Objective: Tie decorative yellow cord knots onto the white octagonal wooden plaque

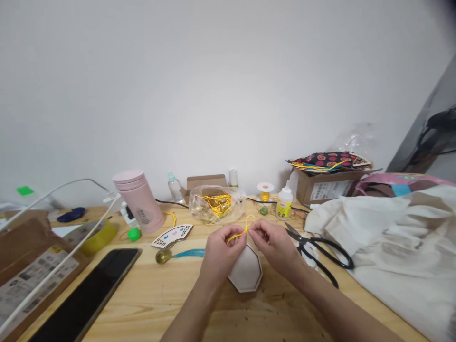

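1. A wooden tabletop (167, 304) stands before a white wall (228, 85)
2. The left hand (219, 254) has a narrow grip on the yellow cord (238, 235), and the right hand (272, 244) pinches it too, so the cord is between them, above a white octagon board (246, 269)
3. Black scissors (313, 251) lie near the right hand, and a plastic bag (213, 204) of cord is behind the hands

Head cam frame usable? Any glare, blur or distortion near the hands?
Head view: soft, even light, with only faint shadows under the left hand and right hand; the yellow cord looks slightly soft but is traceable; small glints on the plastic bag; wide-angle stretch bends the wooden table toward the frame edges; dark patch in the top right corner.
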Tool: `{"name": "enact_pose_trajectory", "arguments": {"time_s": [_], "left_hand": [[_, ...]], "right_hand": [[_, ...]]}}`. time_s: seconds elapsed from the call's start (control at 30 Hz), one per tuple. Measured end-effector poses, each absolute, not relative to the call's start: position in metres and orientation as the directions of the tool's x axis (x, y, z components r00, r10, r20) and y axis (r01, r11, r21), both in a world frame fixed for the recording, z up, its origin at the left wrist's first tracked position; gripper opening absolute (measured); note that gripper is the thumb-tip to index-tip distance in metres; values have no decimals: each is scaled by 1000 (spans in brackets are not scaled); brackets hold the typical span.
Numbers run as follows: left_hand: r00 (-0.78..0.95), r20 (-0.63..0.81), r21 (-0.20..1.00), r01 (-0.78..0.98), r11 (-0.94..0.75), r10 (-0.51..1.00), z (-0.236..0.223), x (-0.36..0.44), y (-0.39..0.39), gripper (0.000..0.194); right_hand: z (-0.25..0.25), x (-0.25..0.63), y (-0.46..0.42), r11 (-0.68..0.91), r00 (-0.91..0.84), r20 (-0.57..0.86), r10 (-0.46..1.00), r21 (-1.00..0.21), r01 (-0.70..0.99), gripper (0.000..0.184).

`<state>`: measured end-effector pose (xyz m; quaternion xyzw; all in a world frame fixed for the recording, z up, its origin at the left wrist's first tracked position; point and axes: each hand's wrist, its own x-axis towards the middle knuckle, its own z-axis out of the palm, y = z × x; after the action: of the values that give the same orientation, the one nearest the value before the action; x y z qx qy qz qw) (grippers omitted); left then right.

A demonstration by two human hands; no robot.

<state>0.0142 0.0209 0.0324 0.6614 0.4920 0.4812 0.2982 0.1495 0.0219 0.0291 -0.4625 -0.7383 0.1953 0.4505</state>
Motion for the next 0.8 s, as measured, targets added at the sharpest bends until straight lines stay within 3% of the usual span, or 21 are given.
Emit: {"name": "enact_pose_trajectory", "arguments": {"time_s": [0.1, 0.2, 0.4, 0.5, 0.6, 0.8], "left_hand": [[31, 362, 853, 393, -345, 932, 32, 14, 21, 11], [23, 376, 859, 366, -358, 926, 31, 13, 23, 12], [40, 323, 912, 255, -322, 946, 31, 12, 23, 13], [39, 306, 920, 246, -306, 951, 32, 12, 22, 14], [47, 322, 904, 281, -321, 946, 33, 12, 22, 13], [86, 395, 833, 387, -396, 915, 34, 12, 21, 11]], "right_hand": [[26, 147, 24, 355, -146, 326, 934, -887, 294, 12], [24, 144, 25, 222, -163, 203, 965, -970, 104, 14], [26, 143, 23, 230, -144, 215, 966, -969, 94, 11], [26, 144, 22, 355, -120, 336, 934, -908, 225, 11], [26, 145, 21, 490, -131, 485, 865, -758, 431, 11], [26, 149, 20, 551, -202, 610, 766, -462, 695, 11]]}}
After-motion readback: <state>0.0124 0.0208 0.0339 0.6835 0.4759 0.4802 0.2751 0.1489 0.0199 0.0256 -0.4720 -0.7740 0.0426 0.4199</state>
